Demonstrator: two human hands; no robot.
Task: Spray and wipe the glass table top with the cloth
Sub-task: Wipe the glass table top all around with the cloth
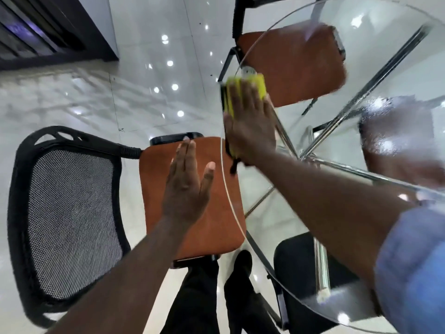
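Observation:
A round glass table top fills the right half of the view, with wet streaks and droplets on its far right part. A yellow cloth lies at the table's left rim. My right hand presses flat on the cloth with straight fingers. My left hand hovers flat and empty over the orange seat beside the table, touching nothing. No spray bottle is in view.
An orange-seated chair with a black mesh back stands left of the table. Another orange chair shows through the glass, and a black chair sits under the near edge. Chrome legs cross beneath. The floor is glossy white tile.

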